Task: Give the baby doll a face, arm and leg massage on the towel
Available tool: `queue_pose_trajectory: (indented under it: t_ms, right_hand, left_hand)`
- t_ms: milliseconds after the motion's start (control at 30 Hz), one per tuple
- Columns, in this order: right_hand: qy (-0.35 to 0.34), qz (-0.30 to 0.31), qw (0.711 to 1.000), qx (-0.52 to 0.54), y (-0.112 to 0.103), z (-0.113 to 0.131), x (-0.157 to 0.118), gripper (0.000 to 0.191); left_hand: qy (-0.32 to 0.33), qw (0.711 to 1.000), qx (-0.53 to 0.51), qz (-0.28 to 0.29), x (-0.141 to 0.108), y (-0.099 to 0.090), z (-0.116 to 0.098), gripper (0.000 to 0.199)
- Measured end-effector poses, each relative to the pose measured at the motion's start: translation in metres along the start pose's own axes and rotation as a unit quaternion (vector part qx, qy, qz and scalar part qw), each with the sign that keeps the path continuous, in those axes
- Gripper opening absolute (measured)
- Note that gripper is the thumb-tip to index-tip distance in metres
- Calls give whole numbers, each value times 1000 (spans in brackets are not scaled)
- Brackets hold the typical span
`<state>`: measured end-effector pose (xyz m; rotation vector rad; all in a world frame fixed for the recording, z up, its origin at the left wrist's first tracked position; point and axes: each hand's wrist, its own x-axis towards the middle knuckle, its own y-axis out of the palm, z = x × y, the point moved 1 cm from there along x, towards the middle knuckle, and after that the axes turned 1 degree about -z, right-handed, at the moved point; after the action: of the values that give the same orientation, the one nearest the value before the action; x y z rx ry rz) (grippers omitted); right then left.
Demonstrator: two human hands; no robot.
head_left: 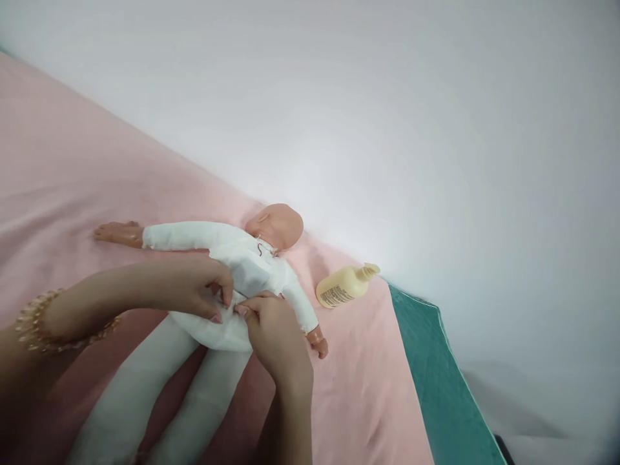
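Note:
A baby doll with a white cloth body lies on its back, its bare brown head turned away toward the wall. Round its hips is a white diaper. My left hand, a beaded bracelet on its wrist, is bent over the diaper's front waist with curled fingers and thumb on the material. Close beside it, my right hand pinches the diaper's waist edge between thumb and fingers. The fingertips of both hands nearly meet, and they partly hide the waistband.
A pale yellow pump bottle lies tilted on the pink sheet, right of the doll's arm. Beyond the sheet's right edge shows a green surface. A white wall rises behind the bed.

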<state>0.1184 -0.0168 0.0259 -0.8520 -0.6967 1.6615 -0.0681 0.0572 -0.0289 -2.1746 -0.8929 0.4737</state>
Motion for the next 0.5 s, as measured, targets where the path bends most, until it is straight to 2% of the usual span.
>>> queue_pose_trajectory:
  t_ms: [167, 367, 500]
  right_hand:
    - [7, -11, 1000, -22, 2, 3, -1, 33]
    - [31, -49, 998, 6, -12, 4, -5, 35]
    - [28, -51, 998, -18, -6, 2, 0, 33]
  left_hand:
    - [7, 1000, -20, 3, 3, -4, 0, 13]
    - [35, 998, -4, -47, 16, -6, 11, 18]
    - [23, 999, -21, -33, 18, -3, 11, 16]
